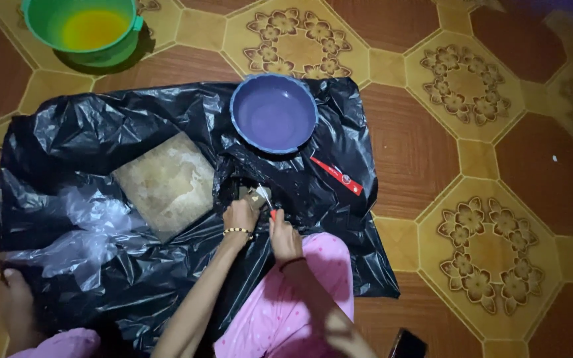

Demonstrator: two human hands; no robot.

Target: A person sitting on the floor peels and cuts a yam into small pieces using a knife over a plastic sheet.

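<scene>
Left hand (240,215) clamps a small brown piece (254,196), right hand (284,238) grips a knife (266,201) cutting it; purple bowl (274,113) at 12 o'clock still empty.

Dim warm light, soft focus, dark corners.
</scene>
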